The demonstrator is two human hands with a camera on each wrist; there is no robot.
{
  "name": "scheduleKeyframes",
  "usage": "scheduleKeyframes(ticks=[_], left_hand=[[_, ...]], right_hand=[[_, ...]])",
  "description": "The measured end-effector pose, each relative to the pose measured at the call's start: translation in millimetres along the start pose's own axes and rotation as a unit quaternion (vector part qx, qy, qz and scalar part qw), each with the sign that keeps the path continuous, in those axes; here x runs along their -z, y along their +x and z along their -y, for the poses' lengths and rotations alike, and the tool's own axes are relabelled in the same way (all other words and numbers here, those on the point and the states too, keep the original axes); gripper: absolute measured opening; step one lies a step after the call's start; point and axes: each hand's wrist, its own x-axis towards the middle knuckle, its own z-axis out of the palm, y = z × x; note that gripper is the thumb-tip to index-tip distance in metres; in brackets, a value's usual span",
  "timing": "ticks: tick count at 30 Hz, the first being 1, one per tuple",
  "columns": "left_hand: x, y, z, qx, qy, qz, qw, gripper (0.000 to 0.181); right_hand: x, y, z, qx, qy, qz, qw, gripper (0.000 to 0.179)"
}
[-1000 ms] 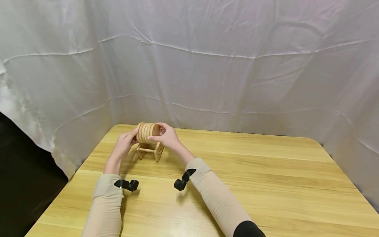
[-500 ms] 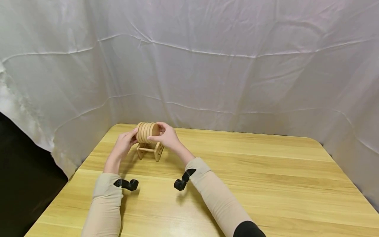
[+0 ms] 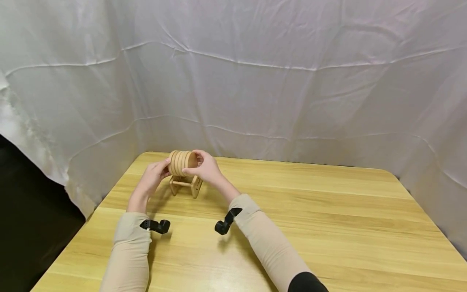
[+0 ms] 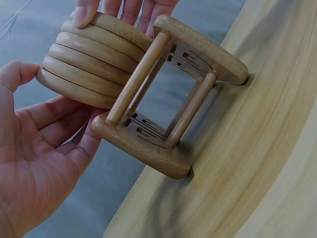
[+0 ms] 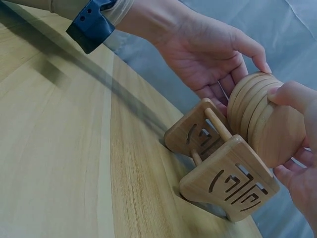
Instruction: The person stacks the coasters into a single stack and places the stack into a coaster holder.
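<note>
Several round wooden coasters (image 3: 178, 163) stand on edge, pressed together in a row between my two hands. From the left, my left hand (image 3: 151, 178) grips the outer coaster, its thumb on the rim in the left wrist view and its fingers beneath. My right hand (image 3: 208, 167) holds the other end, with its thumb (image 5: 283, 95) on the near rim. Directly under the coasters stands a wooden coaster holder (image 4: 143, 158) with two cut-out side plates joined by round rods. The row of coasters overlaps the holder's upper rods in both wrist views.
The holder stands on a wood-grain table (image 3: 310, 211), towards its far left corner. Pale cloth (image 3: 255, 101) hangs behind the table and along its left side. A black wrist camera (image 3: 157, 227) sticks out from the left sleeve, another camera (image 3: 227, 222) from the right.
</note>
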Motion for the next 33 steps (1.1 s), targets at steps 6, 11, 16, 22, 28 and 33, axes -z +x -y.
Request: scheduleKeyframes(ticks=[6, 11, 16, 22, 28, 33], left_hand=[[-1.2, 0.7, -1.9, -0.004, 0.025, 0.002, 0.9997, 0.052], [-2.5, -0.2, -2.2, 0.0, 0.047, 0.011, 0.9988, 0.057], [-4.2, -0.1, -2.5, -0.001, 0.049, 0.014, 0.9987, 0.057], [-6.0, 0.5, -1.9, 0.003, 0.077, 0.004, 0.997, 0.046], [-5.2, -0.2, -1.3, 0.007, 0.115, 0.012, 0.9933, 0.044], [-5.3, -0.3, -4.5, 0.0, 0.13, 0.01, 0.9915, 0.049]], right_hand=[[1.2, -0.6, -1.9, 0.003, 0.009, -0.004, 0.9999, 0.076], [0.8, -2.6, -8.6, 0.002, 0.044, -0.004, 0.999, 0.074], [1.1, -3.2, -13.4, 0.008, 0.055, -0.005, 0.9985, 0.076], [2.6, -4.6, -17.8, 0.013, 0.039, -0.003, 0.9992, 0.075], [3.7, -7.9, -22.2, 0.021, -0.03, 0.006, 0.9993, 0.078], [3.4, -9.1, -21.6, 0.054, -0.108, 0.008, 0.9926, 0.081]])
